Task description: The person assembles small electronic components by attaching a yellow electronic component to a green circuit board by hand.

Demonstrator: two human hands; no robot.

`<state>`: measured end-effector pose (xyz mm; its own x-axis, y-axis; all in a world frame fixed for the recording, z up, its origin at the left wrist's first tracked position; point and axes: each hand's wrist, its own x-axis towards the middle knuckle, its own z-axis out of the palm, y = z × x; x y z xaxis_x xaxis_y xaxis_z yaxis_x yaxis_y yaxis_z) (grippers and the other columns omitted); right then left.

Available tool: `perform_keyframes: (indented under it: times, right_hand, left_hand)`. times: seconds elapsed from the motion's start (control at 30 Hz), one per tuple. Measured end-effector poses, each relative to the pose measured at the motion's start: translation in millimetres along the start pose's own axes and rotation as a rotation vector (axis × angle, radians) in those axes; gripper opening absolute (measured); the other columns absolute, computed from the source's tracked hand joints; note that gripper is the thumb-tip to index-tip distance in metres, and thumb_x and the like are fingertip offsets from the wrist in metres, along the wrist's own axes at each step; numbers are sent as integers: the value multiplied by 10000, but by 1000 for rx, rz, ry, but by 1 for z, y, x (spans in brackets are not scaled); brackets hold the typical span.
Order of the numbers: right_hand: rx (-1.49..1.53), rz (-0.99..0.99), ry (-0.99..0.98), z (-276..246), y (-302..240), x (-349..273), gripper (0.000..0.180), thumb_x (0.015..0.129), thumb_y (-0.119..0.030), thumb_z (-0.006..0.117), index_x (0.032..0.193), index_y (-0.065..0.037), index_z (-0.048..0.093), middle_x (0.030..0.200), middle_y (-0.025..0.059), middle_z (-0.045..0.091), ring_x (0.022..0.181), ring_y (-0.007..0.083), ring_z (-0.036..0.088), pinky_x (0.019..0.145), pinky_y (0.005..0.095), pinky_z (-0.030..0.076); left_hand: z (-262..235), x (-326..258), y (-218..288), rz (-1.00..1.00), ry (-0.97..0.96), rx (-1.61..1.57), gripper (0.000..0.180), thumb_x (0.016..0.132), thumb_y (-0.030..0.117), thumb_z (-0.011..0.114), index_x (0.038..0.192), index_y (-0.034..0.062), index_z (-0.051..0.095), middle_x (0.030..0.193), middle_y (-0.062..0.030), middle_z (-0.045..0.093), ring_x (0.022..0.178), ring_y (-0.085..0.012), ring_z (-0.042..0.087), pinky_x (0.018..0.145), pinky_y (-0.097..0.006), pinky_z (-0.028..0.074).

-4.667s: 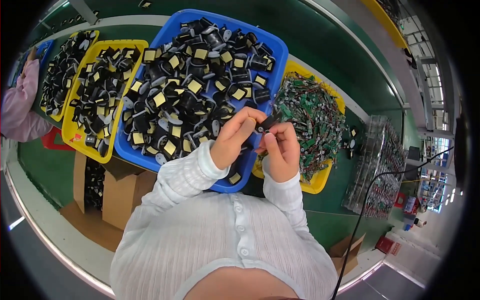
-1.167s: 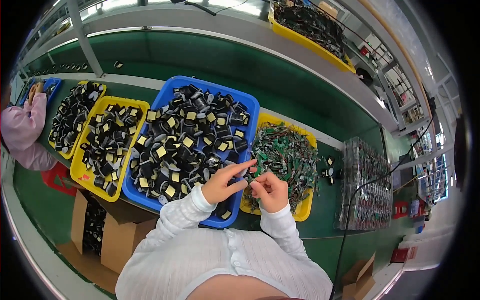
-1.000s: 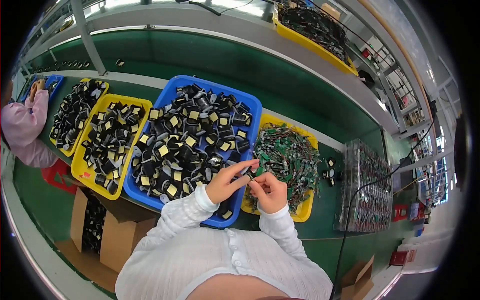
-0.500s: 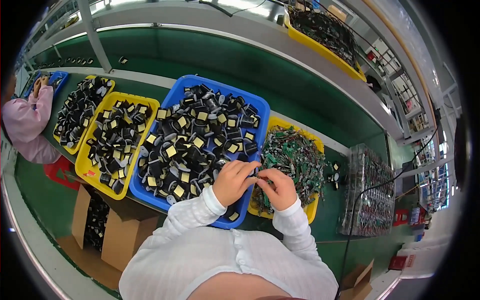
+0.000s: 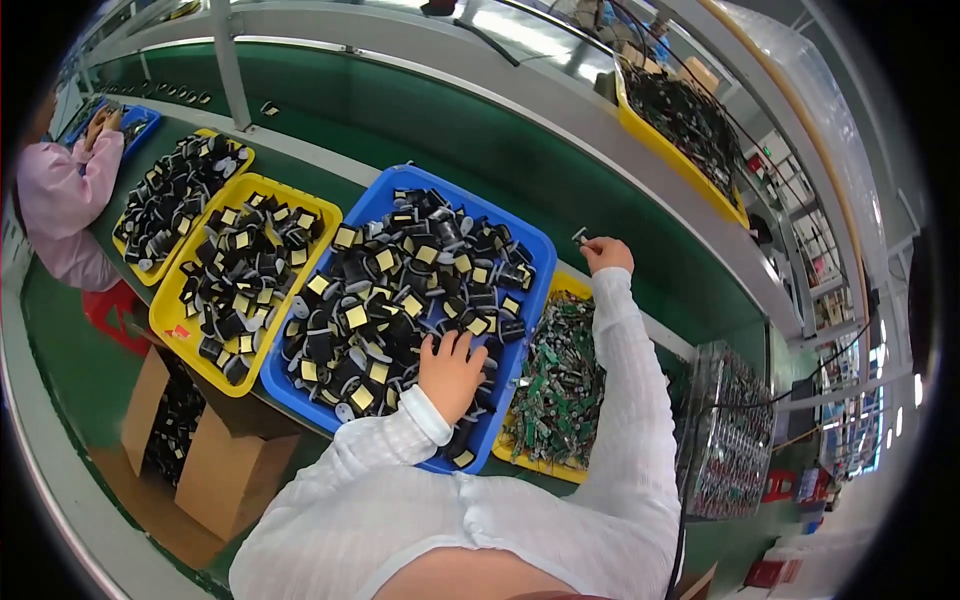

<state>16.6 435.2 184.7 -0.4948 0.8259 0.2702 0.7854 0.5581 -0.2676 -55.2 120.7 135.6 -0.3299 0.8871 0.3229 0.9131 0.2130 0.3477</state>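
Observation:
A blue tray (image 5: 548,262) in front of me is heaped with small black parts (image 5: 385,290), many bearing a yellow square and a grey disc. My left hand (image 5: 452,375) rests over the right side of this heap, fingers apart, with nothing seen gripped. Stretched out over the green belt, my right hand (image 5: 608,255) pinches a small pale-and-dark part (image 5: 580,236), too small to make out its kind. Below my right arm lies a yellow tray (image 5: 545,466) full of small green circuit boards (image 5: 555,375), partly covered by the sleeve.
Two yellow trays (image 5: 165,335) of black parts stand to the left, above an open cardboard box (image 5: 235,475). A co-worker in a pink sleeve (image 5: 65,200) handles parts by a blue tray. Clear plastic trays (image 5: 725,430) are stacked at right; a shelf tray (image 5: 690,160) holds wired parts.
Both hands were together above the right edge of the blue tray. The right has moved far and right over the belt with a small part; the left has opened and shifted onto the black parts.

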Motion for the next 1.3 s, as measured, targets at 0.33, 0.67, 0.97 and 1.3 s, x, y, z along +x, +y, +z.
perform_keyframes:
  times: [0.33,0.67,0.97,1.3]
  right_hand:
    - [-264,93,-368,65,50,42,274,678,-250,701,948,-209,673,953,52,635,895,236,599,831,329,457]
    - [11,-427,-162,-99,10,-45,366,761,-288,623,1068,-93,581,966,131,609,901,295,561,796,368,436]
    - [177,-255,-94,-66,21,-165,179,649,-110,679,811,-78,609,731,63,582,752,267,518,677,358,414]
    - [47,-324,-48,-45,-21,-195,137,618,-121,695,710,-89,598,711,69,510,768,268,483,653,370,404]
  left_hand:
    - [4,7,-6,-49,102,22,178,677,99,574,853,106,555,864,-21,512,806,-209,463,677,-338,350]
    - [-13,21,1,-177,231,-485,81,820,63,522,892,39,493,676,-133,565,586,-289,570,509,-342,440]
    - [-10,19,1,-407,10,-1207,56,876,55,412,924,36,389,644,-38,504,493,-97,481,431,-213,371]
    - [-12,18,-1,-439,-39,-1581,181,850,93,490,1018,27,507,905,-39,547,869,-121,540,623,-227,456]
